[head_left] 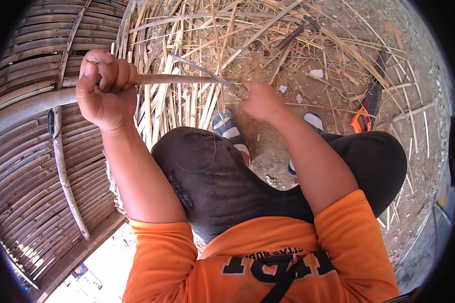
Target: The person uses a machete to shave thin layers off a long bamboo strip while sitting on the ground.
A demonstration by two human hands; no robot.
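Note:
My left hand [106, 88] is raised at the left with its fingers curled around one end of a bamboo strip [182, 79]. The strip runs level from that fist toward my right hand. Closed in my right hand [262, 101] is the handle of a knife [199, 67], whose thin blade points up and to the left. The blade crosses the strip near its right end; whether it cuts into the strip I cannot tell. My fingers hide most of the knife's handle.
A bamboo slat wall [25, 146] rises close on the left. Split bamboo strips [159, 108] lie heaped beside it, with shavings on the dirt. An orange-handled tool [360, 119] with a long dark blade or sheath lies at the right. My sandalled feet [228, 126] are below the strip.

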